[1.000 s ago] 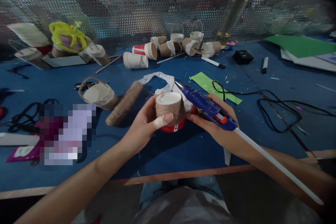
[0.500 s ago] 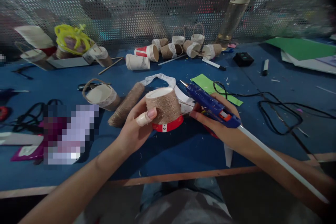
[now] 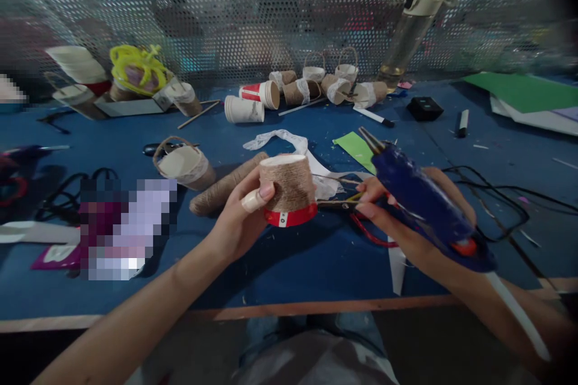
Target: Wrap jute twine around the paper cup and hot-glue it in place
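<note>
A paper cup wrapped in brown twine, with a red band showing at its lower end, is tilted in my left hand. A bandage covers that thumb. My right hand holds a blue glue gun, its metal tip pointing up and left, a white glue stick out of its back. Those fingertips also pinch a strand of twine that runs to the cup. White lace and scissors with red handles lie behind and right of the cup. A twine roll rests behind my left hand.
A small handled basket stands left of the roll. Several twine-wrapped cups, paper cups and a bottle line the mesh screen. Green paper and a black cord are on the right.
My right hand has moved right, away from the cup, and the glue gun has come up closer to the camera. The twine strand is drawn out longer. The view has shifted slightly.
</note>
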`<state>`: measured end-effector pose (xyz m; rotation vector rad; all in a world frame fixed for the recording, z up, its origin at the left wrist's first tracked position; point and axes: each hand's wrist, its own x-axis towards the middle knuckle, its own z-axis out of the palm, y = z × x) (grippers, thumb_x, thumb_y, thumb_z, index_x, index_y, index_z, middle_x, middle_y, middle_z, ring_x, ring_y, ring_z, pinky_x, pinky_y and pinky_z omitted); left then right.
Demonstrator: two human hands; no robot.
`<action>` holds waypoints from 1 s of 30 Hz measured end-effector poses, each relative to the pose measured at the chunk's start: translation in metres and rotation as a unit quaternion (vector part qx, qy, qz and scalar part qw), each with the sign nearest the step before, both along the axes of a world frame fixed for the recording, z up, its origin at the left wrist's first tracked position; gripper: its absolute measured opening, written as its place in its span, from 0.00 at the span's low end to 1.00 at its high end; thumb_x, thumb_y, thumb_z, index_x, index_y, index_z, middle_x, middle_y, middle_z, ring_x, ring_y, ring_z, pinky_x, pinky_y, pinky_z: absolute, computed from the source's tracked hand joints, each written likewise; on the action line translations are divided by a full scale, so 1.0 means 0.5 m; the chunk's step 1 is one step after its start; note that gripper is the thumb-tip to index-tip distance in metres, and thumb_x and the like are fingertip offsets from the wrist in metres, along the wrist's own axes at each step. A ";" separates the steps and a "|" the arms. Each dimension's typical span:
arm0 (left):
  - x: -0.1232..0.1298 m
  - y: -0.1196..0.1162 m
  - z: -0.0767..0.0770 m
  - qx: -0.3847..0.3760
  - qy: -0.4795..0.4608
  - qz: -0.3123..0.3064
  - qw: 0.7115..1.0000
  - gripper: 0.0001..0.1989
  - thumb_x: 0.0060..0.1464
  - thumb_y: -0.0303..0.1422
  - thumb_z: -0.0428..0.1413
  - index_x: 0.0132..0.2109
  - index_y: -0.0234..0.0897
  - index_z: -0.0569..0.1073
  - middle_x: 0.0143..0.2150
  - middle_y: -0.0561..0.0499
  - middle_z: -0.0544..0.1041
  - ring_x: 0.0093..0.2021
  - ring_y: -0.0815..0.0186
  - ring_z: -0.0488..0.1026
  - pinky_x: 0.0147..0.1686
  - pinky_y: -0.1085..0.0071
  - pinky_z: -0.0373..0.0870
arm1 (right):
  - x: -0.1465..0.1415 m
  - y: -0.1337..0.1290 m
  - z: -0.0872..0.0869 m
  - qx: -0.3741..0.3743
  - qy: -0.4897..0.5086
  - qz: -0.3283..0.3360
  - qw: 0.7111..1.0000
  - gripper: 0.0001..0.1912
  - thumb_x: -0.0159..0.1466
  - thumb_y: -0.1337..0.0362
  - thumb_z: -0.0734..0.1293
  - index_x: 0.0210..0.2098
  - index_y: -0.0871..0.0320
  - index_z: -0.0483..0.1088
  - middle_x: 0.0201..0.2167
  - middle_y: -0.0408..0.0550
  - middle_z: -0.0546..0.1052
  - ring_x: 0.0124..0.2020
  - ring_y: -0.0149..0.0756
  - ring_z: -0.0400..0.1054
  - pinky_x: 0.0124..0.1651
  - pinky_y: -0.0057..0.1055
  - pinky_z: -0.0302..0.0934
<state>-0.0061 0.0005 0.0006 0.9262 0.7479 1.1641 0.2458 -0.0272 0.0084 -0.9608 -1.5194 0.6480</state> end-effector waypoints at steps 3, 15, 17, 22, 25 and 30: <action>-0.002 0.001 0.004 -0.019 -0.001 0.011 1.000 0.23 0.53 0.46 0.68 0.53 0.40 0.81 0.50 0.43 0.85 0.60 0.44 0.78 0.59 0.52 0.76 | 0.002 -0.008 -0.005 0.005 -0.026 0.031 0.999 0.16 0.58 0.69 0.80 0.40 0.45 0.74 0.33 0.42 0.83 0.32 0.45 0.80 0.37 0.42 0.74; 0.004 -0.001 0.010 -0.079 -0.021 0.045 0.996 0.24 0.52 0.50 0.69 0.50 0.38 0.83 0.49 0.46 0.86 0.54 0.49 0.82 0.53 0.58 0.80 | -0.002 0.013 0.002 -0.029 -0.093 0.105 0.990 0.13 0.63 0.65 0.77 0.33 0.51 0.68 0.38 0.44 0.78 0.36 0.39 0.75 0.33 0.35 0.68; 0.002 -0.002 0.004 -0.073 -0.017 0.048 0.996 0.23 0.52 0.49 0.69 0.49 0.38 0.82 0.47 0.46 0.86 0.56 0.48 0.81 0.57 0.56 0.79 | 0.000 0.014 0.002 -0.013 -0.108 0.094 0.990 0.15 0.63 0.66 0.77 0.32 0.52 0.66 0.39 0.45 0.77 0.38 0.39 0.74 0.36 0.36 0.67; -0.004 -0.002 0.003 -0.069 -0.012 0.044 0.997 0.22 0.55 0.47 0.66 0.52 0.38 0.82 0.46 0.45 0.86 0.57 0.45 0.80 0.58 0.50 0.78 | 0.009 0.018 -0.006 0.007 -0.126 0.147 0.981 0.14 0.63 0.69 0.74 0.32 0.51 0.65 0.30 0.42 0.71 0.31 0.37 0.68 0.35 0.38 0.64; -0.002 0.001 0.009 -0.057 -0.023 0.042 0.997 0.22 0.56 0.47 0.66 0.51 0.38 0.82 0.46 0.44 0.86 0.58 0.45 0.80 0.59 0.50 0.78 | 0.015 0.020 -0.014 0.021 -0.166 0.170 0.971 0.14 0.62 0.69 0.74 0.32 0.51 0.63 0.29 0.42 0.70 0.29 0.37 0.67 0.32 0.37 0.60; 0.003 0.003 0.008 -0.040 -0.021 0.038 0.998 0.23 0.55 0.48 0.67 0.51 0.37 0.81 0.49 0.43 0.85 0.60 0.44 0.78 0.61 0.49 0.76 | 0.017 0.016 -0.024 0.015 -0.205 0.152 0.967 0.12 0.64 0.68 0.71 0.32 0.51 0.62 0.29 0.41 0.69 0.27 0.34 0.64 0.30 0.35 0.54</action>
